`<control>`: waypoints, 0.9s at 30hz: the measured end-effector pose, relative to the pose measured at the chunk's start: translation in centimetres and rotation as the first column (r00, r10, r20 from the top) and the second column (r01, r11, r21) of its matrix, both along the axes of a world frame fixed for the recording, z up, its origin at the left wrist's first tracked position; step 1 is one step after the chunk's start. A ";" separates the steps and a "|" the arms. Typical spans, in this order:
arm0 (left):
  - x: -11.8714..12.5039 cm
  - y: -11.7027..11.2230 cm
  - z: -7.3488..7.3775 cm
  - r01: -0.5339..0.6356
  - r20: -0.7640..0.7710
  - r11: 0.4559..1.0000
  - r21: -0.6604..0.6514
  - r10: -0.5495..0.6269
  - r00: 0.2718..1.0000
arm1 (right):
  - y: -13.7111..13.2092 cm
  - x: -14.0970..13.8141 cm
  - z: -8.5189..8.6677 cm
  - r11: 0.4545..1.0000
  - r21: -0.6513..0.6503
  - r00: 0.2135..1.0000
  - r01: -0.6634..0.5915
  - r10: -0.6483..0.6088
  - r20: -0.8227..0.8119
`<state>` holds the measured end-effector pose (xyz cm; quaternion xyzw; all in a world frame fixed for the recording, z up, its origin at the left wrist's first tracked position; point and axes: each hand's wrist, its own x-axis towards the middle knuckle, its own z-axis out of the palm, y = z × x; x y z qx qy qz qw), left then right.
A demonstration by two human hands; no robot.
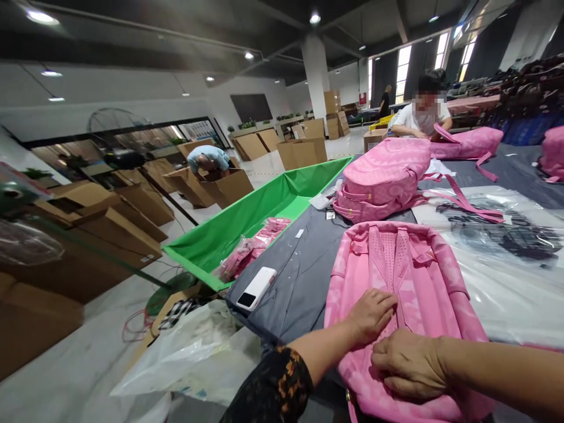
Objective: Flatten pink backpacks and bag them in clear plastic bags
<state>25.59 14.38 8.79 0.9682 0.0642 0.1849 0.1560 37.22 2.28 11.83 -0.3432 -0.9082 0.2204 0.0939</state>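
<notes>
A pink backpack (pixel 434 294) lies on the grey-covered table (pixel 291 270) right in front of me, back panel and shoulder straps facing up. My left hand (pixel 372 314) is closed, its bent fingers at the edge of a shoulder strap (pixel 402 264) near the middle of the panel. Just below it, my right hand (pixel 408 364) is curled shut at the lower part of the straps, fingertips tucked under and hidden. Another pink backpack (pixel 383 176) lies directly beyond, with its strap trailing to the right.
A white power bank (pixel 256 289) sits by the table's left edge. Beside it, a green fabric bin (pixel 259 202) holds pink bagged items (pixel 255 247). Clear plastic bags (pixel 506 276) cover the right side. Across the table a person handles a pink backpack (pixel 471 143); another bends over cartons (pixel 229 187).
</notes>
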 end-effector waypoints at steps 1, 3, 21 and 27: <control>-0.1 0.0 -0.5 -0.067 0.067 0.997 -0.024 0.069 0.995 | 0.2 0.2 -1.2 0.998 0.055 0.999 -0.004 0.006 -0.042; -0.1 0.0 -1.2 -0.217 0.141 0.976 -0.030 0.219 0.965 | 0.3 0.5 -3.4 0.982 0.185 0.995 0.025 -0.007 -0.099; -3.2 -8.2 1.9 -0.396 -0.341 0.917 -0.047 0.358 0.869 | -0.7 6.3 -0.1 0.507 0.532 0.685 0.678 -0.699 -0.207; -1.1 -3.6 6.4 -0.436 -0.293 0.900 -0.017 0.412 0.863 | 1.1 6.7 -5.5 0.372 0.465 0.514 0.803 -0.828 -0.225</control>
